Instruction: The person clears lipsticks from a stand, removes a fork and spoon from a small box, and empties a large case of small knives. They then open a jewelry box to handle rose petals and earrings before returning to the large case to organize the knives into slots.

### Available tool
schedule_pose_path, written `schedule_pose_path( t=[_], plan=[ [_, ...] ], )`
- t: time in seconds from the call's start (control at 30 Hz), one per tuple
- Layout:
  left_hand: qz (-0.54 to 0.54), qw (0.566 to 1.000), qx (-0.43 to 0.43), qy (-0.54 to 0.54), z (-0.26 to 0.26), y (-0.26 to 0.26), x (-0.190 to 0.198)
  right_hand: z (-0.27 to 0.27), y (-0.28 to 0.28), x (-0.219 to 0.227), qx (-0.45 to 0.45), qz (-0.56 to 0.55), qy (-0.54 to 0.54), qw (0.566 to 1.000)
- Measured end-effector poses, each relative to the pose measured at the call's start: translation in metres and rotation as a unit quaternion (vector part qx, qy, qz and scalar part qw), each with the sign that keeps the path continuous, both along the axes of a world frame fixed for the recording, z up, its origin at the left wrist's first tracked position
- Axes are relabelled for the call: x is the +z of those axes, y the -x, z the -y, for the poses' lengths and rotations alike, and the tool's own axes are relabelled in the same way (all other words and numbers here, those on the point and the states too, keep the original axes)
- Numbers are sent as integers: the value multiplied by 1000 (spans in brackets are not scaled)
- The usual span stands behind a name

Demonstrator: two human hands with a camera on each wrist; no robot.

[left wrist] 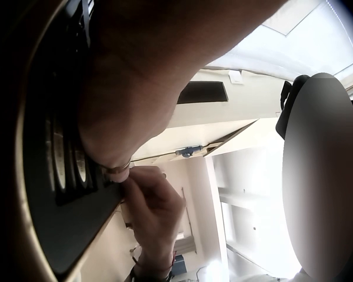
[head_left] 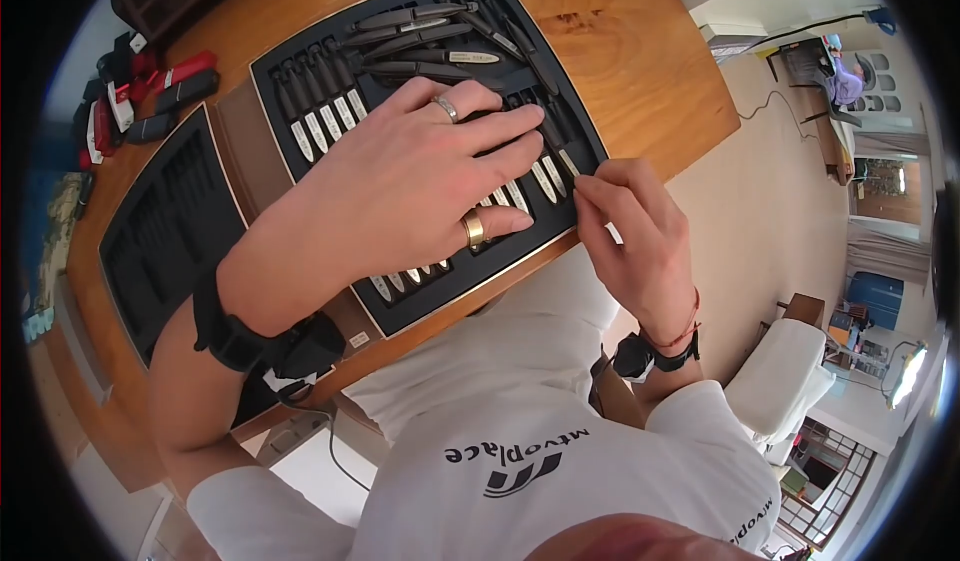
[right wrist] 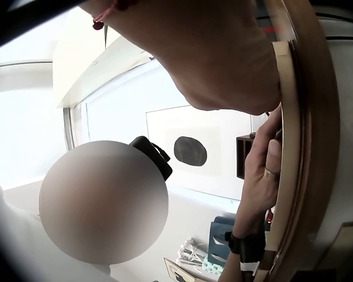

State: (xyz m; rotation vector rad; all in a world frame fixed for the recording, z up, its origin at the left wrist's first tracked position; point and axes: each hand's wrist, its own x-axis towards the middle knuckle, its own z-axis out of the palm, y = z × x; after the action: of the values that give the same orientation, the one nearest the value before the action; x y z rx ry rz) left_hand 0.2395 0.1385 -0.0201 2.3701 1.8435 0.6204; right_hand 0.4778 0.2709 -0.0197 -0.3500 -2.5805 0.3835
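Observation:
An open case has a black slotted tray (head_left: 430, 306) filled with slim black items with pale, labelled ends (head_left: 335, 119). Other dark slim items (head_left: 420, 36) lie loose across its far part. My left hand (head_left: 400, 166) is spread over the tray's middle, fingers extended, covering several items; its ring shows in the right wrist view. At the tray's right edge, my right hand (head_left: 635, 231) pinches the tip of a slim item (head_left: 567, 161) between thumb and forefinger. The left wrist view shows the right hand (left wrist: 153, 205) beside the left thumb (left wrist: 119, 175).
The case's other half (head_left: 170, 231), with dark slots, lies to the left. Red and black objects (head_left: 185, 81) are heaped at the back left. The wooden table (head_left: 610, 41) extends behind and right; a white couch (head_left: 780, 376) stands on the floor beyond.

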Motion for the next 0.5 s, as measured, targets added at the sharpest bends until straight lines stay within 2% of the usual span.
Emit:
schedule_pose_path(
  t=[0.27, 0.5],
  plan=[
    [-4, 1000, 4, -12, 0, -3, -4, 11, -2, 10, -19, 31, 129, 991],
    [-1, 1000, 4, -2, -1, -3, 0, 3, 4, 19, 20, 52, 78, 995]
  ],
)
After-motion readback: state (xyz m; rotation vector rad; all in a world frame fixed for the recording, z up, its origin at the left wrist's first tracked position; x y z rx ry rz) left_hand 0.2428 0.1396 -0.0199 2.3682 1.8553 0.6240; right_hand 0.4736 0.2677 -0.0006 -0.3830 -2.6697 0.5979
